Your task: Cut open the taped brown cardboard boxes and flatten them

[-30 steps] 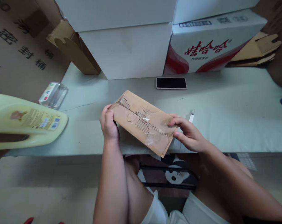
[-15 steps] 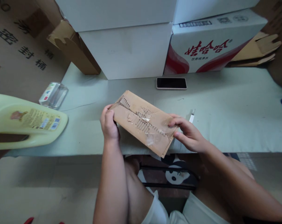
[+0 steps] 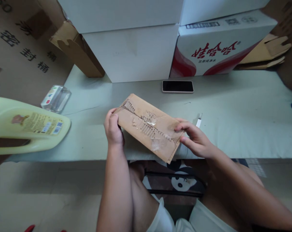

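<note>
A flattened brown cardboard piece (image 3: 148,125) with torn tape and exposed corrugation lies tilted over the near edge of a pale green table (image 3: 232,129). My left hand (image 3: 113,129) grips its left end with curled fingers. My right hand (image 3: 196,138) pinches its right end between thumb and fingers. A small white object (image 3: 198,121) lies on the table just beyond my right hand.
A black phone (image 3: 177,86) lies flat behind the cardboard. White boxes (image 3: 131,48) and a red-and-white carton (image 3: 218,45) stand at the back. A yellow jug (image 3: 25,127) and a clear plastic container (image 3: 55,98) lie at the left. My knees are below the table edge.
</note>
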Demonstrator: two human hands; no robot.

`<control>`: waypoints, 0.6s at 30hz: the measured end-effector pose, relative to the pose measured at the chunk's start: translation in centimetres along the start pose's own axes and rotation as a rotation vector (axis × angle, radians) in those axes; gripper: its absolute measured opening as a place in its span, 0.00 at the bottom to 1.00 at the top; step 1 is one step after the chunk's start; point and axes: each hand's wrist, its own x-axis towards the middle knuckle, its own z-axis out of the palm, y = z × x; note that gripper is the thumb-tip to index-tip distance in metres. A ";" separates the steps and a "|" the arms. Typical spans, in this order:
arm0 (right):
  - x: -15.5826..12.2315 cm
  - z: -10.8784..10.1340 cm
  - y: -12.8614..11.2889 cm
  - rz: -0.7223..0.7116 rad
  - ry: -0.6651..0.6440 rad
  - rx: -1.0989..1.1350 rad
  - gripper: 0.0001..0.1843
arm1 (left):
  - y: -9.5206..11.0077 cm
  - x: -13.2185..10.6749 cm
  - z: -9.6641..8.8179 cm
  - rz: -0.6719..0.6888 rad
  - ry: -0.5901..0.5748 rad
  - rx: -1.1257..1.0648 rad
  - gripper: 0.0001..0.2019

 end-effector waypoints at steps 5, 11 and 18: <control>0.0 0.0 0.1 -0.004 0.003 -0.001 0.11 | -0.2 0.1 -0.1 0.004 -0.003 -0.004 0.14; -0.1 0.0 0.1 0.017 0.010 0.007 0.11 | -0.4 0.1 -0.3 0.019 -0.019 -0.047 0.15; -0.5 0.5 0.1 0.135 0.053 0.201 0.23 | 1.1 -0.2 0.3 -0.155 -0.053 -0.202 0.20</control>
